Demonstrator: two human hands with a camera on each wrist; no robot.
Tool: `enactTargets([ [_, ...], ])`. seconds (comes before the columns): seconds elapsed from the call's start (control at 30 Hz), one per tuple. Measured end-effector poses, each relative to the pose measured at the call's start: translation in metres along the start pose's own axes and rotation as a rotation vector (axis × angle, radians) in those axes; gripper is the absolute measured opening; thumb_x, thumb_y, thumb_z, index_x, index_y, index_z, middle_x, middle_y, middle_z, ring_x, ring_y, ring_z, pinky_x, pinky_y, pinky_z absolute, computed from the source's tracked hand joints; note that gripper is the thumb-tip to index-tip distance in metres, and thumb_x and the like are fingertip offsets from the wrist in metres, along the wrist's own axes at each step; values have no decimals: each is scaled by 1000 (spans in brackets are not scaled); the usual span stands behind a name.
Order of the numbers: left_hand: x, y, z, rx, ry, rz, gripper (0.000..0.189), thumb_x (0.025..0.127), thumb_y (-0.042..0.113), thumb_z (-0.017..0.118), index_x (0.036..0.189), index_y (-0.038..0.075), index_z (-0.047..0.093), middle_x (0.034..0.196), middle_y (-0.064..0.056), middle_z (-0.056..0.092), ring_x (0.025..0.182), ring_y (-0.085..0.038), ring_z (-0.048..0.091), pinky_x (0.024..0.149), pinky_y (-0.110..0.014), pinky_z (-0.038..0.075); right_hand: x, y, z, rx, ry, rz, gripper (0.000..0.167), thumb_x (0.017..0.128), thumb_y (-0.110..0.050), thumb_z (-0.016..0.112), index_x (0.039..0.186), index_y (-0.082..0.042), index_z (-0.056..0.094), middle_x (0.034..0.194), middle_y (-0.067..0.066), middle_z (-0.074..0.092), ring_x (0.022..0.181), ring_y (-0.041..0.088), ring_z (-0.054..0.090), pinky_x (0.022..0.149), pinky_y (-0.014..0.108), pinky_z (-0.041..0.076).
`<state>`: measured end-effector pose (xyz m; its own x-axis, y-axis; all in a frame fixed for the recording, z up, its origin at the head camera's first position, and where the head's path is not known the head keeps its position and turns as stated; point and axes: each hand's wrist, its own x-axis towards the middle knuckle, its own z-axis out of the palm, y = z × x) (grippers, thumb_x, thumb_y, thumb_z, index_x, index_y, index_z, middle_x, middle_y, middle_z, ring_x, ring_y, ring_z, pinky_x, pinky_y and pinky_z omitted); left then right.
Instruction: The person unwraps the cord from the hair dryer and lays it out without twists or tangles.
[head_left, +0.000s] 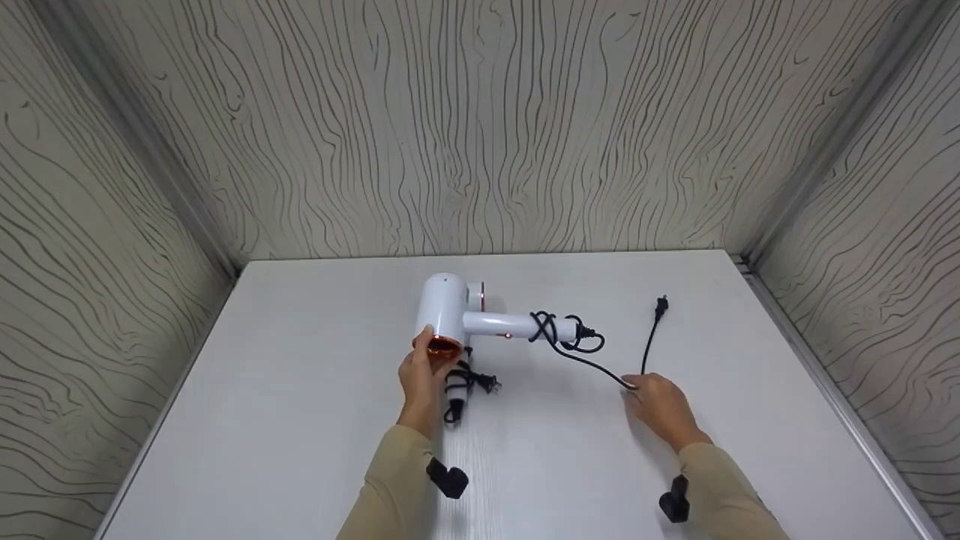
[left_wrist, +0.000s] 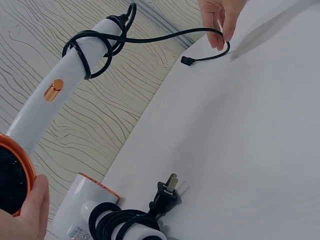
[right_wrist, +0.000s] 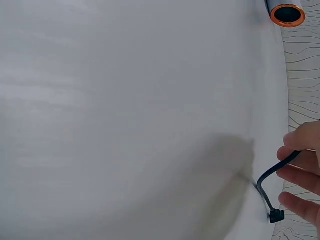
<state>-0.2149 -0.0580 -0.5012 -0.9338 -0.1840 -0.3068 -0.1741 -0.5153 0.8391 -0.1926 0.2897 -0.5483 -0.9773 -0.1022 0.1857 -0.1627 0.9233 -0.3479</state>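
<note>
My left hand (head_left: 421, 375) grips the head of a white hair dryer (head_left: 499, 324) by its copper-rimmed end, keeping it above the table with the handle pointing right. A black cord (left_wrist: 150, 40) loops around the far end of that handle. From there it runs to my right hand (head_left: 660, 405), which pinches it between thumb and fingers. Past the pinch, the cord's free end with its black plug (head_left: 661, 306) extends toward the back of the table. Under the held dryer lies a second white hair dryer (left_wrist: 82, 202), its own cord wound around its handle and its two-prong plug (left_wrist: 167, 192) sticking out.
Both dryers are over a white table (head_left: 300, 450). Wood-grain panels (head_left: 480, 127) enclose it at the back and both sides, with grey metal strips (head_left: 832, 135) along the corners. A dark wrist mount (head_left: 448, 478) is worn on the left sleeve, another (head_left: 675, 501) on the right.
</note>
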Motion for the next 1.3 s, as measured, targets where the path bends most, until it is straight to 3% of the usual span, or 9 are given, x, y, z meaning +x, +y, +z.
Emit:
enactTargets([
  [0.17,0,0,1,-10,4,-4,74,95,47,50,140,-8,30,139,-23,43,115,-24,57,106,-39,50,2,-7,-2,-3,15,-5,26,83,-2,68,108,4,70,106,23,71,102,39,67,89,50,55],
  [0.5,1,-1,1,-43,0,2,75,95,45,52,140,-9,27,140,-25,40,113,-24,57,106,-40,50,9,-24,-4,45,69,-49,27,81,-2,71,108,3,70,107,22,72,102,37,67,90,48,55],
  [0.73,0,-2,1,-14,-6,11,73,96,46,50,139,-10,30,137,-24,43,108,-21,60,106,-39,50,15,-40,-6,47,166,-136,27,78,-3,75,104,3,71,100,19,73,96,32,70,85,42,58],
  [0.9,1,-2,2,-44,16,7,71,95,44,52,138,-10,32,134,-23,45,103,-19,61,103,-39,52,19,-49,-5,55,243,-205,26,76,-2,77,101,2,71,95,16,73,91,29,70,80,38,59],
  [1.3,0,-2,2,-77,35,9,68,96,39,51,138,-10,31,134,-24,44,103,-20,60,99,-37,55,23,-62,-2,67,321,-256,19,75,1,77,93,1,72,90,14,73,86,26,70,76,36,60],
])
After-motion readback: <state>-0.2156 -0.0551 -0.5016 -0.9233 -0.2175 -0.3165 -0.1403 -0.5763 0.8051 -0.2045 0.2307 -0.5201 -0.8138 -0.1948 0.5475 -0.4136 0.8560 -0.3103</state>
